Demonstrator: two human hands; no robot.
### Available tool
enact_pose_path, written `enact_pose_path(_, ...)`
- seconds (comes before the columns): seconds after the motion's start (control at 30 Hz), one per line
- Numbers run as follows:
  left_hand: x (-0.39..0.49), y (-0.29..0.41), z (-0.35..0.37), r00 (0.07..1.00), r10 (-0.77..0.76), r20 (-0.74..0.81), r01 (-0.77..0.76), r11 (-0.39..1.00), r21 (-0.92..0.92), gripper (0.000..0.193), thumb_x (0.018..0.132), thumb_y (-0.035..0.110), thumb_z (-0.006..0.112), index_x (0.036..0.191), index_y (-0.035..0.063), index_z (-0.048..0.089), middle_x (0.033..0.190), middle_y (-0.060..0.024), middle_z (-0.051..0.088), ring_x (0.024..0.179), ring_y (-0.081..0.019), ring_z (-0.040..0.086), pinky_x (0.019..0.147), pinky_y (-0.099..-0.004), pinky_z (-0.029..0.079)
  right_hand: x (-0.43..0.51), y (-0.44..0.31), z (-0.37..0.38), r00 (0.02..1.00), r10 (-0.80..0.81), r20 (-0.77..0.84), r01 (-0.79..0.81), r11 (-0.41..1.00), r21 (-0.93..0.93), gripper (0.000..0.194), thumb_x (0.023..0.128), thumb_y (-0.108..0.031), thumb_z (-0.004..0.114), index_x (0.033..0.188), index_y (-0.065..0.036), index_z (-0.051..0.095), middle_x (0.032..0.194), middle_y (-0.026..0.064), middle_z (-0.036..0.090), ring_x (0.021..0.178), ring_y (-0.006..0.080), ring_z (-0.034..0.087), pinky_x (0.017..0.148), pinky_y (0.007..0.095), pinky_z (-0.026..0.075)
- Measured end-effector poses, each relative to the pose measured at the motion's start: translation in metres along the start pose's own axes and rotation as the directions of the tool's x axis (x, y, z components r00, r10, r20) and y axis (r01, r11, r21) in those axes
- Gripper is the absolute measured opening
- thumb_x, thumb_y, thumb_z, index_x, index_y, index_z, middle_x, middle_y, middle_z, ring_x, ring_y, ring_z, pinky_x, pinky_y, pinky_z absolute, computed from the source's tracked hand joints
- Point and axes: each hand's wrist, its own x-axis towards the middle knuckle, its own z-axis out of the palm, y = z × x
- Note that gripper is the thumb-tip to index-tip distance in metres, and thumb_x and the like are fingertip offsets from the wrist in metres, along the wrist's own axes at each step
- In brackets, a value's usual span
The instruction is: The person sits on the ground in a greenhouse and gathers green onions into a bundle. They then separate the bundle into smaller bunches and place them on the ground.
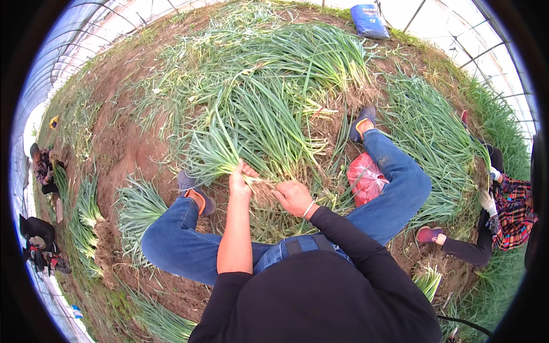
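Observation:
My left hand (240,180) is closed around a bunch of green allium plants (214,154), their long leaves fanning up and to the left. Brown, dry-looking roots (262,193) stick out of the fist on the right. At those root ends, the curled fingers and thumb of my right hand (295,198) pinch the roots; the fingertips are partly hidden. A wristband sits on the right wrist. Just beyond both hands lies a heap of the same plants (270,120), leaves pointing away and roots towards me.
My legs spread around the work spot, with a red plastic bag (364,178) inside the right knee. Bundles (143,210) lie by my left leg and farther left. To the right, a gloved person (510,206) sits by another heap (429,141). A blue sack (369,21) stands at the back.

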Motion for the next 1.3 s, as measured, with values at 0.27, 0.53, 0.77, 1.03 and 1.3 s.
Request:
enact_pose_path(0.27,-0.019,0.081,0.029,0.891,0.165,0.422,-0.222,0.971,0.089,0.011,0.092,0.017,0.053,0.092,0.006,0.054,0.06,0.0044,0.039,0.048,-0.0062,0.034,0.046,-0.0208,0.034,-0.053,0.017,-0.014,0.471,0.25,0.846,-0.112,0.968,-0.224,0.051,0.075,-0.036,0.063,0.116,-0.007,0.059,0.091,0.0216,0.063,0.088,0.0371,0.061,0.081,0.0425,0.048)
enact_pose_path(0.53,0.008,-0.017,-0.04,0.946,-0.204,-0.252,0.266,0.933,0.243,0.013,0.09,0.011,0.053,0.094,-0.001,0.053,0.082,-0.0151,0.063,0.073,-0.026,0.065,0.069,-0.046,0.055,0.001,0.166,0.008,0.708,0.689,-0.152,-0.706,0.687,-0.175,0.039,0.086,-0.031,0.054,0.107,0.002,0.058,0.105,0.0232,0.059,0.097,0.0385,0.055,0.085,0.0433,0.044)
enact_pose_path(0.77,0.018,-0.019,-0.034,0.969,-0.18,-0.171,0.223,0.934,0.281,0.016,0.088,0.015,0.059,0.092,0.0002,0.056,0.066,-0.0025,0.051,0.05,-0.0119,0.046,0.048,-0.0272,0.043,0.028,0.131,0.023,0.866,0.5,-0.032,-0.501,0.863,-0.067,0.031,0.086,-0.03,0.051,0.079,0.0,0.058,0.082,0.0219,0.06,0.076,0.041,0.057,0.071,0.0468,0.046)
enact_pose_path(1.03,0.009,-0.032,-0.014,0.985,-0.127,-0.117,0.158,0.939,0.306,0.012,0.083,0.013,0.065,0.087,0.0039,0.057,0.061,-0.001,0.049,0.045,-0.0097,0.043,0.039,-0.0226,0.038,-0.004,0.066,0.009,0.898,0.3,0.322,-0.334,0.941,0.056,0.028,0.084,-0.029,0.056,0.079,-0.001,0.057,0.076,0.0206,0.059,0.07,0.0392,0.057,0.063,0.0448,0.045)
enact_pose_path(1.3,-0.004,-0.02,0.003,0.99,0.026,-0.142,0.046,0.874,0.484,0.013,0.079,0.009,0.069,0.089,0.003,0.062,0.064,-0.0016,0.053,0.047,-0.0099,0.047,0.043,-0.0256,0.041,-0.007,0.089,-0.027,0.799,0.405,0.445,-0.518,0.839,0.168,0.032,0.086,-0.032,0.059,0.087,0.001,0.059,0.072,0.012,0.059,0.067,0.0209,0.057,0.063,0.0335,0.045)
